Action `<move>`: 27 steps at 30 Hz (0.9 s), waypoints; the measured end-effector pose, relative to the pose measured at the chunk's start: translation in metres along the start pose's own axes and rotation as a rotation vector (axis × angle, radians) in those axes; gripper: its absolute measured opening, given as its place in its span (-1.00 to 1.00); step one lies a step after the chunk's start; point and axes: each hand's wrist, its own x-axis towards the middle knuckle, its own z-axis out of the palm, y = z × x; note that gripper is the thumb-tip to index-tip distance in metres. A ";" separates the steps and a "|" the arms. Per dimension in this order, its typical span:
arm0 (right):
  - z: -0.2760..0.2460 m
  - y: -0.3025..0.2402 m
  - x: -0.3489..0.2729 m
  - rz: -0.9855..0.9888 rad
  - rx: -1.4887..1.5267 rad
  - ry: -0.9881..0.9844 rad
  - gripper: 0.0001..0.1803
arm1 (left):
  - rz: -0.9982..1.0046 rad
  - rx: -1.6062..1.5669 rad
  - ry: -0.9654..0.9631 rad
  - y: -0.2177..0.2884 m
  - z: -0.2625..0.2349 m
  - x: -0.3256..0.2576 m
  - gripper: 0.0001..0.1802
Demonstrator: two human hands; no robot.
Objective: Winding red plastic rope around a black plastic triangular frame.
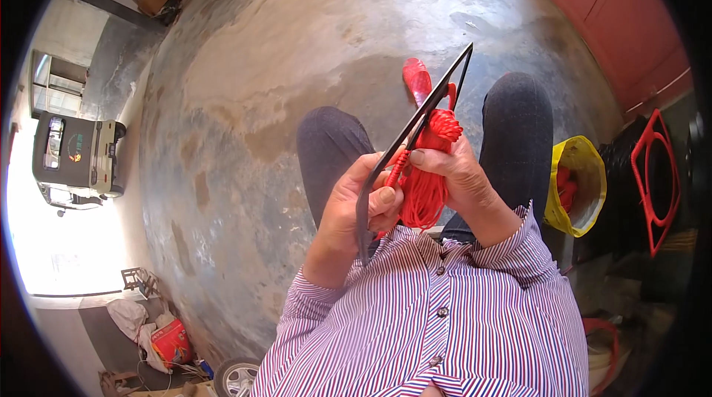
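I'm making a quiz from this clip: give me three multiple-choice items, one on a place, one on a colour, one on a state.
1. Where is the yellow bag?
A. by the person's right knee
B. by the left wall
C. on the lap

2. What colour is the cord?
A. blue
B. red
C. white

3. How is the black frame held?
A. lying on the floor
B. hanging from a hook
C. gripped by the left hand, with the right hand on the cord

Answers: A, it sits beside the right leg; B, the bundle is red; C, both hands close on them.
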 end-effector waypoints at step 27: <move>-0.006 0.001 -0.001 0.048 -0.002 -0.051 -0.67 | 0.007 0.068 0.114 0.002 0.016 -0.002 -0.66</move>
